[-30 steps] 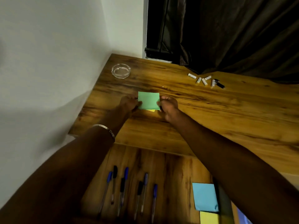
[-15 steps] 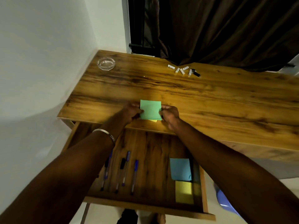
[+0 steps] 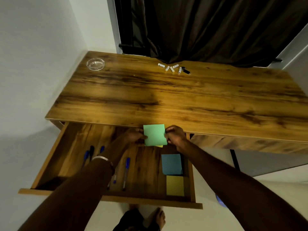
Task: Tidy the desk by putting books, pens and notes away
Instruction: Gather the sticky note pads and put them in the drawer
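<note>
Seemingly flat green note pad (image 3: 155,135), yellow edge beneath

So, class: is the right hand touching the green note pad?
Touching. The head view shows the right hand pinching the right edge of the green note pad, with fingertips overlapping that edge above the open drawer.

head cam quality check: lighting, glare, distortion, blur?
Head view: dim, warm light; a soft sheen on the desk top, no hard glare; wide-angle bending at the desk's right edge and along the forearms; green notes and both hands, left and right, fairly sharp; drawer interior shadowed.
</note>
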The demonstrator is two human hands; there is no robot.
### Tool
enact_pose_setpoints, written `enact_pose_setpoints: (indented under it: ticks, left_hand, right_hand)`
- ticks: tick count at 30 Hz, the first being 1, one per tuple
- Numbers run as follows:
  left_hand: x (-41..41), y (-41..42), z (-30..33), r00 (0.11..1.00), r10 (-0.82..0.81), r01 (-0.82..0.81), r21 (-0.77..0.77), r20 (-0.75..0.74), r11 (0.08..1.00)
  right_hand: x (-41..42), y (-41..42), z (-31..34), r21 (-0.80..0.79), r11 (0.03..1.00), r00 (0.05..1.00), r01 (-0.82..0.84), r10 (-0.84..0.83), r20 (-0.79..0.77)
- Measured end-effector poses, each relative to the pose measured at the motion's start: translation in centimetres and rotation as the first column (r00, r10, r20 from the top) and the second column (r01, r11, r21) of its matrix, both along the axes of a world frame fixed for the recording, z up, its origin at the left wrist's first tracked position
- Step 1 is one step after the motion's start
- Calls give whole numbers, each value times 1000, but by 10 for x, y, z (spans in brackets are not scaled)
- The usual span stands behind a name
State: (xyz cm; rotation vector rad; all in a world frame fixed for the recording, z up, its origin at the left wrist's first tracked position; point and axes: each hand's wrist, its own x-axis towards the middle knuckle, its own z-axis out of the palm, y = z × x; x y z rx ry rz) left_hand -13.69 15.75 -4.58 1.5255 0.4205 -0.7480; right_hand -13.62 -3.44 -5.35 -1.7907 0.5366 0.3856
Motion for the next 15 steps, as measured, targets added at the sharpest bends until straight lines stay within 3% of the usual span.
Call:
enact_pose_setpoints:
  ticks: [3, 7, 10, 15]
  left_hand:
    - [-13, -7, -9, 999, 24, -24, 11, -26, 1000]
    - [-26, -17, -24, 1000, 17, -16, 27, -17, 1000]
    - [-28, -31, -36, 996, -20, 8, 137, 85, 991]
    - [-16, -55, -57, 983, -33, -30, 342, 179, 939]
  right_hand:
    - [-11, -7, -14, -110, 993, 999, -41, 42, 4]
    - [-19, -15, -37, -116, 992, 998, -45, 39, -48]
    - [-16, -20, -45, -215, 975, 997, -49, 36, -67]
    - [-8, -24, -43, -249, 964, 993, -92, 71, -92]
